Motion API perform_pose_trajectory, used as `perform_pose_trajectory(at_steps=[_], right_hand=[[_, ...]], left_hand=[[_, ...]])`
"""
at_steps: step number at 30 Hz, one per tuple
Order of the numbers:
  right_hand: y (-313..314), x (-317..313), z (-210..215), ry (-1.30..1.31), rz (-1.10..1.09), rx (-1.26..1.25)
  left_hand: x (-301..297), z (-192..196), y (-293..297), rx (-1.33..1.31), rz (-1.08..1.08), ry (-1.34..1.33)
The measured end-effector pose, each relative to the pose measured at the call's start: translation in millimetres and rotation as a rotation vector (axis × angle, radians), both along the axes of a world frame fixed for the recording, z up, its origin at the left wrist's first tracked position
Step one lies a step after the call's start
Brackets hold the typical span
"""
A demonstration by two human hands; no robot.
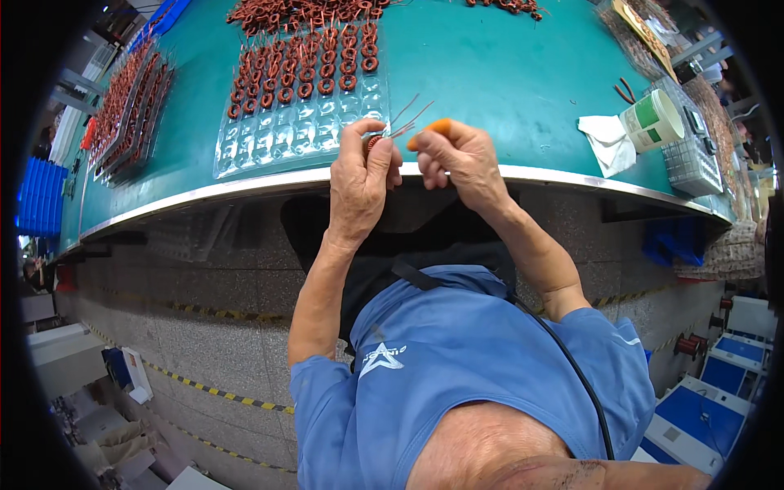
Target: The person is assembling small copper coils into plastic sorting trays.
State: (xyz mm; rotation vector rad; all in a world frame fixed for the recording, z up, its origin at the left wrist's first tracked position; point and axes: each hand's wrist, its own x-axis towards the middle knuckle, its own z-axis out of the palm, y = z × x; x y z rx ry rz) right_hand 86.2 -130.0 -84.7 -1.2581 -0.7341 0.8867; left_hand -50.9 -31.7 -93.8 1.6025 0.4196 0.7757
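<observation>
Green bench [490, 65], white-and-green tub [651, 120] right of both hands' [359, 175] coil [374, 143].

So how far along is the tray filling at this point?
Done: the far rows of the clear blister tray hold copper coils. In hand: the left hand pinches one coil with wire leads sticking up, and the right hand holds an orange-handled tool to it. Left: the near rows are empty, and loose coils are piled beyond.

A single head-worn fisheye view looks steeply down from above the person's blue shirt [457, 359], facing forward over the green counter [490, 73]. The counter's near edge curves across the upper frame, close; the floor lies below it.
</observation>
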Motion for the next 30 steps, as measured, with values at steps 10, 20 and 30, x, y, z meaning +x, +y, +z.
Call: perform_pose_trajectory(at_steps=[10,20,30], right_hand=[[5.0,10.3,1.1,0.222,0.183,-0.014],[-3.1,-22.5,18.3,-0.552,-0.219,0.146],[-3.1,-9.2,19.6,-0.331,-0.045,0.153]], left_hand=[[-14.7,17.2,18.8,0.286,-0.229,0.162],[-14.4,24.0,11.7,0.208,-0.139,0.129],[-17.4,16.1,2.6,0.405,-0.06,0.17]])
